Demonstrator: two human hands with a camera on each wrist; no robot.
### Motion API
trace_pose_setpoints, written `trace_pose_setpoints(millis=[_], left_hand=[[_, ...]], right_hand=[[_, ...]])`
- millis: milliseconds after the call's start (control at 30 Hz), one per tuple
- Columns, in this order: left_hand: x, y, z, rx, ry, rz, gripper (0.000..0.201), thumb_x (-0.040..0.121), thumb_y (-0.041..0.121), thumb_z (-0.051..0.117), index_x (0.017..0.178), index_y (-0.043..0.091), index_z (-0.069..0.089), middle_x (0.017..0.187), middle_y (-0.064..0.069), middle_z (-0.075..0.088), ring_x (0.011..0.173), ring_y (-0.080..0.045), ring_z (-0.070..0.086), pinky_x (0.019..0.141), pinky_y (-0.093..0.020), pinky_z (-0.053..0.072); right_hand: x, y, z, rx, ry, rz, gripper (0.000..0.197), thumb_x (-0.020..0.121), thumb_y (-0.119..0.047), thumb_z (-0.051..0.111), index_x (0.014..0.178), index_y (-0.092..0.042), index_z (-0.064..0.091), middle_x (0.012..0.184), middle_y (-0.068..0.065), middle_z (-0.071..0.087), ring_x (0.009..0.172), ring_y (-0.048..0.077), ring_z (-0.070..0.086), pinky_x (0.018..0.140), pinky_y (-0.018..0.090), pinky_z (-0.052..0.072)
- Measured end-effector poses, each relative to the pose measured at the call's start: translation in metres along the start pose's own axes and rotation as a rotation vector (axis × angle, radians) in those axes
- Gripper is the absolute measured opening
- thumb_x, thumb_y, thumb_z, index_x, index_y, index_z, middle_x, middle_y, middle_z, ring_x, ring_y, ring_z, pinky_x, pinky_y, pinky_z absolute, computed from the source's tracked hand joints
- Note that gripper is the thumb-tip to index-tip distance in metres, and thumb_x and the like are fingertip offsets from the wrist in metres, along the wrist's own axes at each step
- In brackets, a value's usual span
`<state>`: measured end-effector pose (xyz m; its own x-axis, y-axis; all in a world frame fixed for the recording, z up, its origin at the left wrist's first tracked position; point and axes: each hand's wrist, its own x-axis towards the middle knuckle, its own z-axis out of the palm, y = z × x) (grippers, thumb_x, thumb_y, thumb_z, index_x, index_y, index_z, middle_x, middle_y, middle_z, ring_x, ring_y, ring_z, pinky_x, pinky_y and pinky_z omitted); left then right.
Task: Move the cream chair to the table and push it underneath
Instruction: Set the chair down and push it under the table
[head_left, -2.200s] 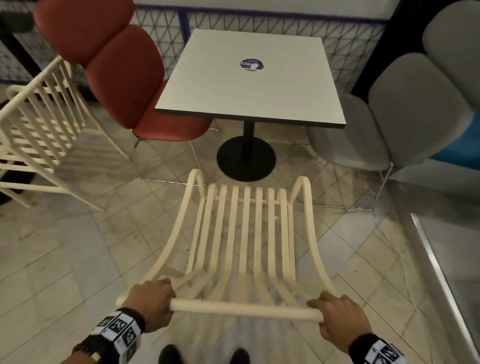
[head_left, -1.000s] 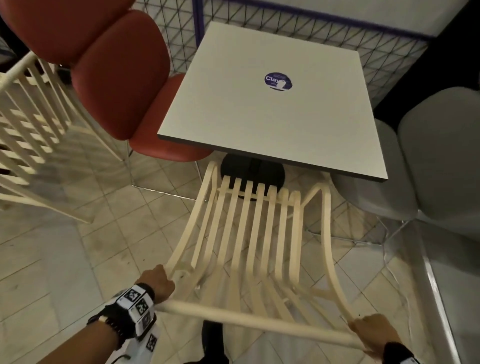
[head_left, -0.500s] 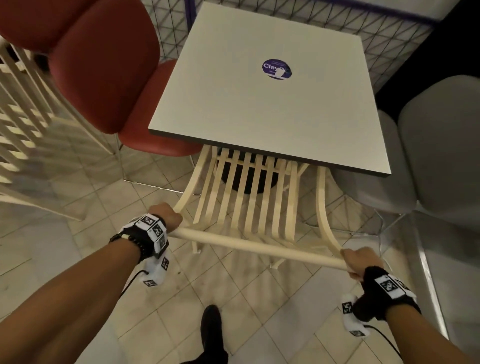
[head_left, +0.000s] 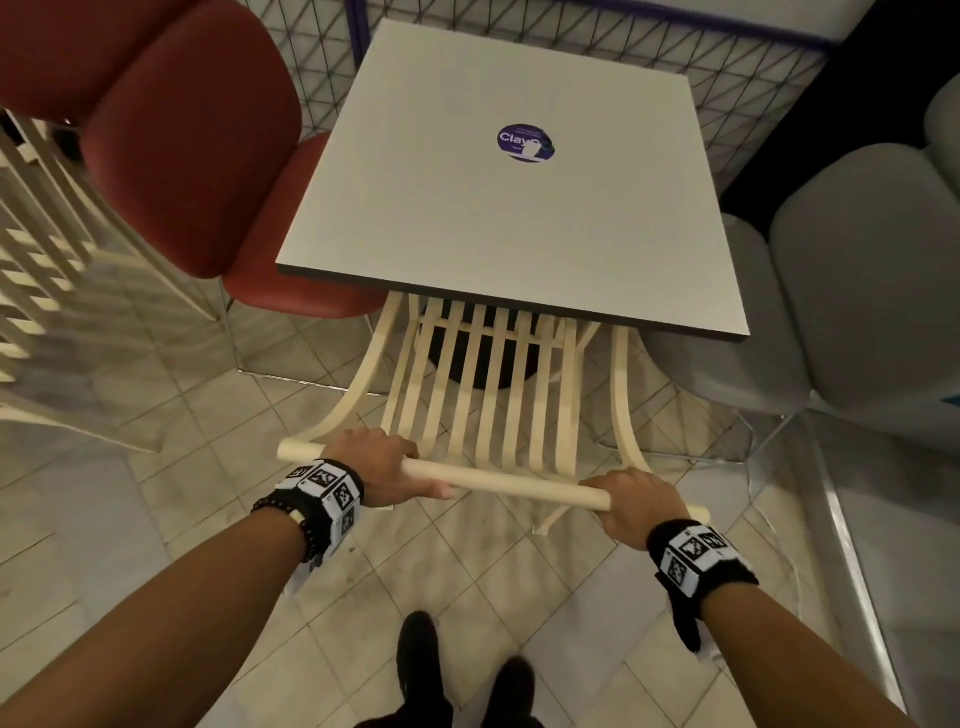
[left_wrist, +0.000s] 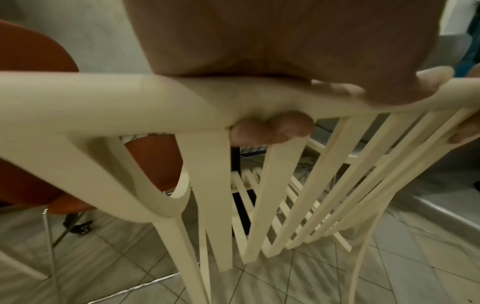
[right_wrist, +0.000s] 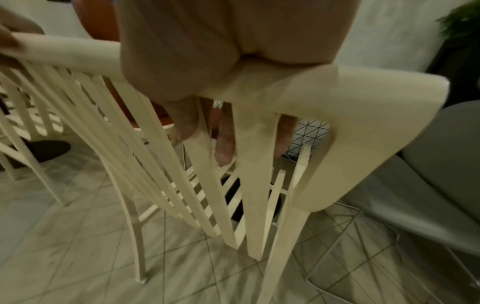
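The cream slatted chair (head_left: 493, 395) stands with its seat hidden under the near edge of the square white table (head_left: 509, 208); its backrest slats and top rail stick out towards me. My left hand (head_left: 379, 470) grips the top rail near its left end. My right hand (head_left: 631, 501) grips the same rail near its right end. In the left wrist view my fingertips (left_wrist: 272, 129) curl under the rail of the chair (left_wrist: 207, 185). In the right wrist view my fingers (right_wrist: 223, 139) hang between the slats of the chair (right_wrist: 246, 185).
A red padded chair (head_left: 192, 156) stands close at the table's left, a grey padded chair (head_left: 852, 291) at its right. Another cream slatted chair (head_left: 47, 291) is at the far left. A wire mesh fence (head_left: 571, 36) runs behind the table. The table's black base (head_left: 483, 364) shows through the slats.
I have walked forward and pushed the chair under the table: its seat, in the open a second ago, is now hidden beneath the tabletop. Both hands have kept hold of the top rail.
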<state>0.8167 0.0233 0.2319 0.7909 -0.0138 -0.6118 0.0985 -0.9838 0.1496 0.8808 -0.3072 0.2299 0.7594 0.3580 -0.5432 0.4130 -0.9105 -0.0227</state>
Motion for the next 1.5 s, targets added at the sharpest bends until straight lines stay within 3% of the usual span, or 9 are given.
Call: trace_pose_setpoints(millis=[67,100,233,333,567,900,1067,1233,1500], left_hand=[[0.001,0.000,0.002,-0.011,0.018,0.010,0.094,0.049,0.105,0.026,0.102,0.040,0.066,0.088,0.009,0.067,0.086,-0.017,0.060,0.080,-0.036,0.046],[-0.005,0.044,-0.005,0.026,0.041,-0.005,0.095,0.049,0.106,0.025,0.104,0.040,0.066,0.089,0.009,0.067,0.085,-0.016,0.061,0.080,-0.036,0.047],[-0.034,0.037,0.026,0.035,-0.005,-0.012,0.099,0.052,0.105,0.023,0.117,0.041,0.062,0.098,0.009,0.068,0.089,-0.013,0.061,0.085,-0.034,0.047],[-0.053,0.037,0.053,0.059,-0.037,-0.014,0.103,0.053,0.105,0.025,0.126,0.041,0.057,0.110,0.004,0.068,0.101,-0.018,0.060,0.092,-0.037,0.043],[-0.033,0.024,0.041,0.057,0.011,-0.001,0.105,0.048,0.108,0.021,0.119,0.042,0.062,0.102,0.008,0.070,0.094,-0.017,0.062,0.087,-0.036,0.047],[-0.037,0.032,0.050,0.135,0.045,-0.006,0.103,0.054,0.106,0.018,0.122,0.042,0.061,0.102,0.006,0.070,0.093,-0.017,0.062,0.086,-0.035,0.047],[-0.027,0.029,0.040,0.120,0.055,-0.014,0.100,0.054,0.105,0.021,0.116,0.040,0.064,0.099,0.005,0.070,0.087,-0.016,0.060,0.081,-0.034,0.047],[-0.012,0.031,0.029,0.102,0.091,0.024,0.100,0.047,0.108,0.015,0.095,0.038,0.068,0.083,0.009,0.066,0.076,-0.015,0.060,0.072,-0.035,0.051],[-0.008,0.025,0.029,0.133,0.099,0.036,0.100,0.049,0.108,0.015,0.096,0.037,0.068,0.081,0.008,0.067,0.076,-0.016,0.063,0.072,-0.035,0.051]], right_hand=[[0.001,-0.001,-0.004,0.010,-0.007,0.017,0.036,0.085,-0.034,0.054,0.119,-0.047,0.053,0.100,0.000,0.067,0.093,0.025,0.061,0.079,0.040,0.053],[-0.021,0.035,-0.011,0.041,0.008,0.021,0.039,0.086,-0.032,0.053,0.123,-0.047,0.050,0.103,0.002,0.066,0.095,0.026,0.060,0.082,0.041,0.053],[-0.048,0.019,0.014,0.045,-0.012,-0.056,0.042,0.086,-0.027,0.054,0.125,-0.044,0.049,0.104,-0.002,0.066,0.095,0.022,0.061,0.083,0.038,0.051],[-0.073,0.022,0.036,0.064,-0.026,0.004,0.048,0.081,-0.032,0.055,0.126,-0.042,0.046,0.111,-0.007,0.059,0.097,0.023,0.060,0.081,0.040,0.051],[-0.051,0.023,0.027,-0.031,-0.013,-0.027,0.026,0.082,-0.029,0.051,0.106,-0.030,0.062,0.102,-0.002,0.060,0.090,0.026,0.062,0.069,0.036,0.045],[-0.057,0.031,0.036,-0.024,-0.006,-0.008,0.021,0.083,-0.031,0.053,0.101,-0.025,0.063,0.102,-0.002,0.061,0.089,0.024,0.061,0.072,0.037,0.047],[-0.043,0.033,0.026,-0.036,0.027,-0.017,0.020,0.082,-0.031,0.054,0.099,-0.026,0.063,0.100,-0.003,0.061,0.089,0.025,0.061,0.068,0.035,0.042],[-0.032,0.038,0.020,-0.035,0.040,0.010,0.019,0.082,-0.031,0.055,0.096,-0.025,0.064,0.097,-0.001,0.061,0.087,0.026,0.061,0.066,0.035,0.042],[-0.031,0.036,0.026,-0.034,0.064,0.028,0.017,0.083,-0.032,0.054,0.096,-0.026,0.063,0.093,-0.002,0.061,0.087,0.025,0.061,0.066,0.034,0.042]])
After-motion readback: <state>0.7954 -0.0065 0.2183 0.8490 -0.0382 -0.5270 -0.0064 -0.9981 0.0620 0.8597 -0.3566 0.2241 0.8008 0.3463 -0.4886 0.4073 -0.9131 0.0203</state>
